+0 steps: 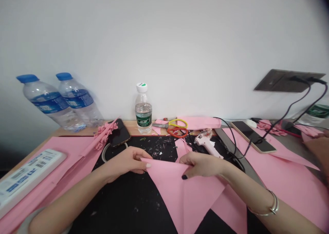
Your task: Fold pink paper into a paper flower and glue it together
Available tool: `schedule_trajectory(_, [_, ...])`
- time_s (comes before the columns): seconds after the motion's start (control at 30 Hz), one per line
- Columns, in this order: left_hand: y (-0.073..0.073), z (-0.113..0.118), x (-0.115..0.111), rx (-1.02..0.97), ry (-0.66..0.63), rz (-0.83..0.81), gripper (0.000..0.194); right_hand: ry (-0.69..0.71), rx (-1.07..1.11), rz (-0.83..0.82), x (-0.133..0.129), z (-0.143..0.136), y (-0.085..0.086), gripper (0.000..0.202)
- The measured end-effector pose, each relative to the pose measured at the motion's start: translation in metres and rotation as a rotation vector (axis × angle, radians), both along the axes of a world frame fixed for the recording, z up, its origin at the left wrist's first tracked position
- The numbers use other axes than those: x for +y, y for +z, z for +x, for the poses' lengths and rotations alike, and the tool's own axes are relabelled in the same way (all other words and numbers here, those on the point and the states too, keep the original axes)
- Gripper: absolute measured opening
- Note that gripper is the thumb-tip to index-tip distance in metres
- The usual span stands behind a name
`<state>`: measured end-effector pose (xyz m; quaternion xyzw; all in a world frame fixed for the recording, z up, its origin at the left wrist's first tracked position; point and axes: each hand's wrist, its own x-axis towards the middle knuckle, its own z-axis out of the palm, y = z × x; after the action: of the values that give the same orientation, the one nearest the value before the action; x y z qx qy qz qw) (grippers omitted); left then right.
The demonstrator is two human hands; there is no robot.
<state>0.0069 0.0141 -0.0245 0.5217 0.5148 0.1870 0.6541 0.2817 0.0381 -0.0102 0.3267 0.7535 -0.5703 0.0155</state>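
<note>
A folded sheet of pink paper (169,182) lies over the black mat (123,203), its top edge folded straight. My left hand (131,162) pinches the paper's upper left corner between thumb and fingers. Near the right end of that top edge, my right hand (199,164) grips the paper, its dark-nailed thumb on the front and the fingers partly hidden behind. Another pink piece (232,206) shows beneath, at the lower right.
Behind the hands are scissors (177,127), a white glue gun (208,144) with cables and a water bottle (143,114). Phones (119,133), pink sheets and a white box (28,175) flank the mat. Another person's hand (318,148) is at far right.
</note>
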Motion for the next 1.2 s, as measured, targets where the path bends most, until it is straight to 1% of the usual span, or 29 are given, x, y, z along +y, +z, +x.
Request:
schedule_trajectory(0.1, [0.009, -0.005, 0.014, 0.058, -0.340, -0.080, 0.032, 0.020, 0.001, -0.033, 0.001, -0.001, -0.001, 0.018])
schedule_trajectory(0.17, [0.013, -0.007, 0.024, 0.074, -0.461, -0.123, 0.032, 0.030, 0.002, -0.043, 0.004, -0.003, -0.002, 0.019])
schedule_trajectory(0.23, [0.014, -0.007, 0.031, 0.081, -0.527, -0.134, 0.031, 0.040, -0.003, -0.054, 0.006, -0.004, -0.004, 0.021])
schedule_trajectory(0.33, [0.012, -0.007, 0.037, 0.078, -0.579, -0.138, 0.026, 0.064, -0.013, -0.060, 0.008, -0.005, -0.004, 0.023])
schedule_trajectory(0.43, [0.008, -0.007, 0.037, 0.063, -0.603, -0.146, 0.020, 0.087, -0.023, -0.048, 0.010, -0.005, -0.004, 0.022])
schedule_trajectory(0.63, [-0.002, -0.006, 0.036, 0.032, -0.594, -0.141, 0.017, 0.109, -0.076, -0.053, 0.012, -0.004, -0.004, 0.024])
schedule_trajectory(0.73, [-0.004, -0.006, 0.038, 0.028, -0.599, -0.150, 0.016, 0.115, -0.088, -0.033, 0.013, -0.005, -0.002, 0.025])
schedule_trajectory(0.87, [-0.002, -0.007, 0.039, 0.026, -0.631, -0.184, 0.016, 0.110, -0.110, -0.028, 0.013, -0.006, 0.001, 0.025])
schedule_trajectory(0.97, [0.002, -0.003, 0.039, 0.017, -0.688, -0.241, 0.019, 0.120, -0.097, -0.040, 0.013, -0.007, 0.003, 0.024])
schedule_trajectory(1.1, [0.007, 0.013, 0.035, 0.003, -0.808, -0.319, 0.028, 0.157, -0.105, -0.058, 0.015, -0.010, 0.003, 0.024])
schedule_trajectory(1.2, [0.010, 0.028, 0.031, -0.048, -0.861, -0.341, 0.032, 0.173, -0.122, -0.049, 0.015, -0.014, 0.002, 0.022])
